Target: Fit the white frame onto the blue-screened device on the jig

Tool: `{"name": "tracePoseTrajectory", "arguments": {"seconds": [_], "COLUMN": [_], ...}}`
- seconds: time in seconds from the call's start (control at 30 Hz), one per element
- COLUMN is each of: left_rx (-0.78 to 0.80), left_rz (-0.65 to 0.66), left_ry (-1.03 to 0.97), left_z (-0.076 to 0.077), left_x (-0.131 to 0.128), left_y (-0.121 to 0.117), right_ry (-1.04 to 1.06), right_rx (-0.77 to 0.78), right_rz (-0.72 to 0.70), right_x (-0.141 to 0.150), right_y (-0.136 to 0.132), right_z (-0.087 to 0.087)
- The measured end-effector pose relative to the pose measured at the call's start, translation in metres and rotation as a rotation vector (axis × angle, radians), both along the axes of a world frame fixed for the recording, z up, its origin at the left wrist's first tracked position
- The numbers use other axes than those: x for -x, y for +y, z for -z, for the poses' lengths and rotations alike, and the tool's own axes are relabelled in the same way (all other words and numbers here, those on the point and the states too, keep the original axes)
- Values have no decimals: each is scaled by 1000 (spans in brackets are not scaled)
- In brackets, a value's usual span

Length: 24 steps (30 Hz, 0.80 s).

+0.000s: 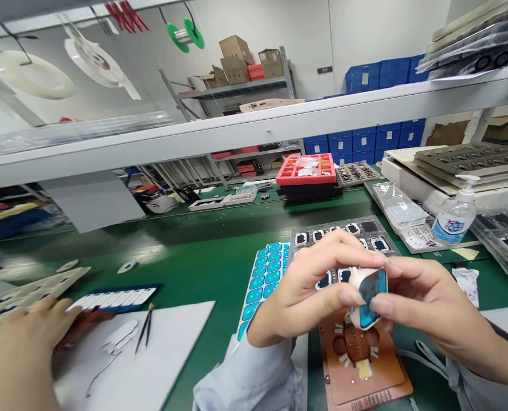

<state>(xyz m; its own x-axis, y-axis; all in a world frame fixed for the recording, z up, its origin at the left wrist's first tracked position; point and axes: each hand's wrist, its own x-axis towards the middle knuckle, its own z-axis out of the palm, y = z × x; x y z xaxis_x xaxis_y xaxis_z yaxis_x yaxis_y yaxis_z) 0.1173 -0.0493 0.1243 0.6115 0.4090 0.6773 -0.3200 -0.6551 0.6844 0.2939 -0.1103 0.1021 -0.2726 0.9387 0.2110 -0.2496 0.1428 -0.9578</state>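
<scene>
Between both my hands is a small white device housing (367,299), tilted, with a glossy blue film on its face. My left hand (318,285) grips it from the left, thumb and fingers closed on its side. My right hand (429,302) pinches it from the right, the thumb pressed on the blue face. Just below lies a brown jig plate (361,365) with a shaped recess. Behind my hands sits a clear plastic tray (369,226) of dark, white-edged parts, partly hidden. A sheet of blue stickers (260,279) lies beside my left wrist.
At the left, a co-worker's hand (31,348) is over a white mat (168,348) with tweezers (145,328). A sanitizer bottle (454,214) stands at right. Farther back is a red tray (307,168). A shelf rail (254,125) crosses above the green bench (194,251).
</scene>
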Motion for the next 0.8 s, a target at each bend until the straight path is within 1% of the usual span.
{"name": "tracePoseTrajectory", "arguments": {"seconds": [0.13, 0.2, 0.33, 0.47, 0.57, 0.63, 0.73, 0.8], "left_rx": [-8, -26, -59, -43, -30, -11, 26, 45], "left_rz": [14, 43, 107, 96, 90, 81, 69, 75], "left_ry": [-13, -1, 53, 78, 84, 75, 55, 58], "left_z": [1, 1, 1, 2, 2, 2, 2, 3], "left_x": [-1, -1, -1, -1, -2, -3, -4, -4], "left_y": [1, 3, 9, 10, 8, 7, 5, 6], "right_ry": [-117, -140, -67, 8, -25, -82, -162, -216], "right_rx": [-18, -29, -23, -35, -115, -175, -224, -256], "right_rz": [17, 30, 25, 59, 121, 128, 132, 173], "right_x": [-1, -2, -1, 1, 1, 0, 0, 0], "right_y": [0, 0, 0, -1, -1, -2, -2, -3], "right_z": [1, -1, -4, -2, 1, 3, 1, -1]}}
